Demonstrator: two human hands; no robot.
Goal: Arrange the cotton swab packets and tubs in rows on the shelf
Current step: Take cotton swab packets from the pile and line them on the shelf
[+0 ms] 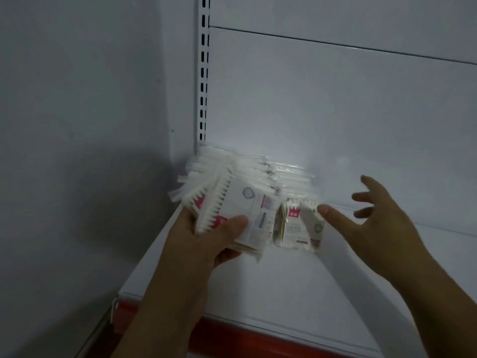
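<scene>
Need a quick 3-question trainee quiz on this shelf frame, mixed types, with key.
1. True or false: the left hand grips a stack of swab packets.
2. The right hand touches the smaller packet stack with its: A) thumb B) little finger C) palm
3. Fill in: the front edge strip of the shelf is ___.
Key: 1 true; 2 A; 3 red.

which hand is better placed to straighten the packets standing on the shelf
Right, probably. The right hand is open and free, its thumb at the edge of the standing packets on the shelf. The left hand is occupied, gripping a fanned stack of packets beside them.
</scene>
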